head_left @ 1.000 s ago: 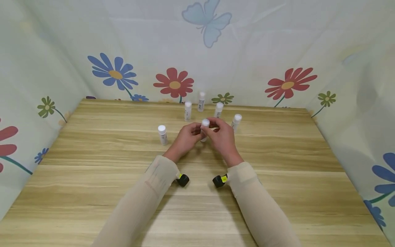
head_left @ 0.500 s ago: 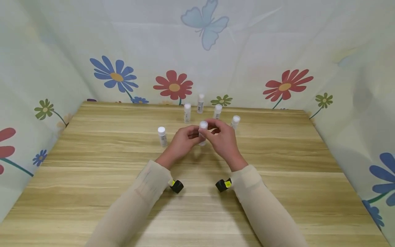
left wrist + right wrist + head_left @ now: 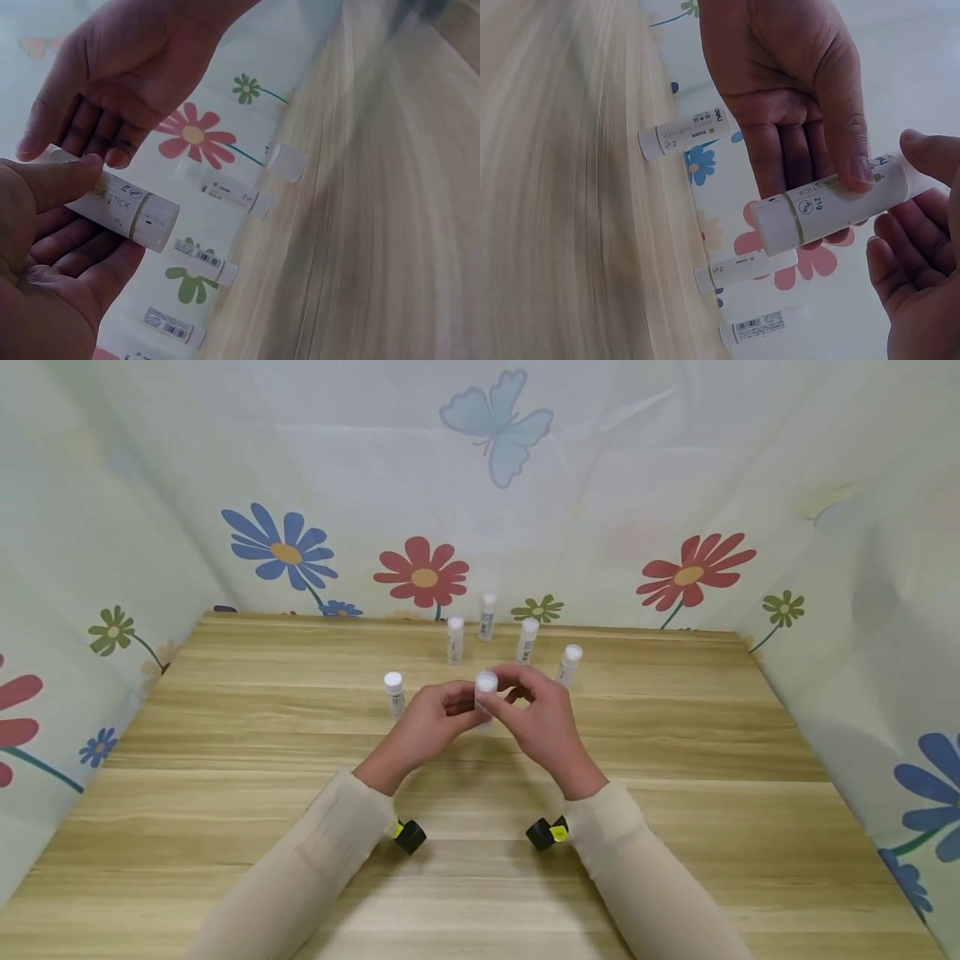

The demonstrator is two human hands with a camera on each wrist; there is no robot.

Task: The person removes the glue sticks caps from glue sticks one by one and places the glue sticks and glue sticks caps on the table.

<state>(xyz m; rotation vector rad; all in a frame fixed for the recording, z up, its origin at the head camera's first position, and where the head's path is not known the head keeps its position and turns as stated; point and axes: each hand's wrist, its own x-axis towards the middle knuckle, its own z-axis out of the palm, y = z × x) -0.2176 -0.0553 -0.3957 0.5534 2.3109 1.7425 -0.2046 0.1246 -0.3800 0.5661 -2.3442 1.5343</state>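
A white glue stick [image 3: 486, 683] stands upright between both hands, a little above the wooden table. My left hand [image 3: 426, 727] grips its body, with the thumb across the label in the right wrist view. At the capped top end, my right hand [image 3: 542, 714] pinches with thumb and forefinger. The printed label and "21g" on the held glue stick [image 3: 832, 206] can be read in the right wrist view. In the left wrist view, the right hand's other fingers are loosely curled beside the held glue stick [image 3: 120, 204].
Several more glue sticks stand upright in an arc: one at the left [image 3: 395, 696], others behind, such as the farthest one [image 3: 487, 617], and one at the right [image 3: 570, 665]. A flower-printed curtain [image 3: 600, 493] borders the table [image 3: 675, 727]. Small black cameras sit at both wrists.
Both hands have come slightly nearer to the body and left with the glue stick. Their grip looks the same. The head view has tilted up a little.
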